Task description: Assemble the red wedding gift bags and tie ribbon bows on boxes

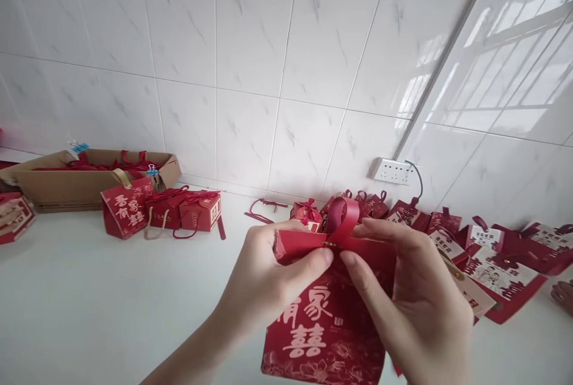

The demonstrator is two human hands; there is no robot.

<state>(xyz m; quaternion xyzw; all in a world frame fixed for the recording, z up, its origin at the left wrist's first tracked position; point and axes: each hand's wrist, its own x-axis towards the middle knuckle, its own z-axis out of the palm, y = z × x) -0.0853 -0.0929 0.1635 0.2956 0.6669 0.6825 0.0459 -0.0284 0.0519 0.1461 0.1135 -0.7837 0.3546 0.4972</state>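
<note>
A red gift box (pixel 313 313) with pale pink characters and flower prints is held up close in front of me. A loop of red ribbon (pixel 344 218) stands up from its top edge, and a small gold strip shows at the ribbon's base. My left hand (pixel 268 277) pinches the top edge from the left, its thumb beside the gold strip. From the right, my right hand (pixel 416 289) grips the same edge, thumb in front and fingers behind. Both thumb tips nearly meet below the ribbon. The fingers behind the box are partly hidden.
A cardboard box (pixel 89 191) of red ribbons stands at the back left, with finished-looking red boxes (pixel 179 209) beside it. Several red and white gift boxes (pixel 499 271) crowd the right. A power strip (pixel 391 171) is against the tiled wall. Another person's hand (pixel 563 296) shows at the right edge.
</note>
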